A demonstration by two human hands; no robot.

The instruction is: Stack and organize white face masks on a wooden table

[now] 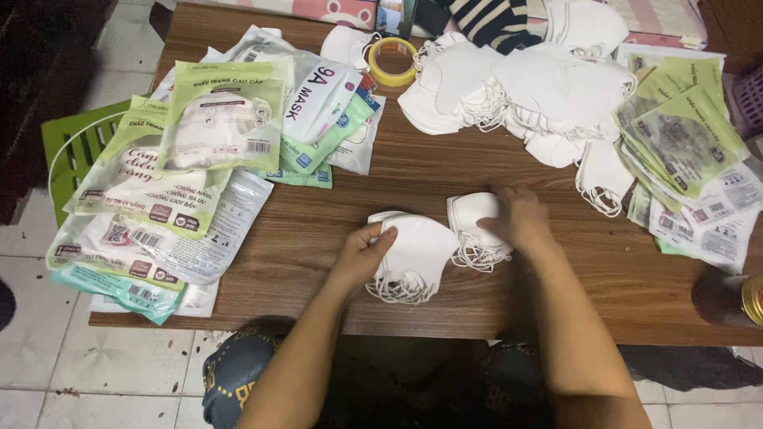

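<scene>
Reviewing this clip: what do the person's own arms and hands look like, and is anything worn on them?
Both forearms are bare, with no sleeves in view. The left hand and right hand show no gloves, and no rings, watch or bracelet can be made out. Fingernails look short and unpainted, though the picture is soft.

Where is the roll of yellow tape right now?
Head view: the roll of yellow tape lies at the table's far edge, between the packaged masks and the loose white masks.

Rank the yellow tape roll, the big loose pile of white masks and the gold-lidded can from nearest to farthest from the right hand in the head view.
From the right hand:
1. Pile of white masks, just beyond it, up the table.
2. Yellow tape roll, far edge, toward the left.
3. Gold-lidded can, at the right frame edge.
</scene>
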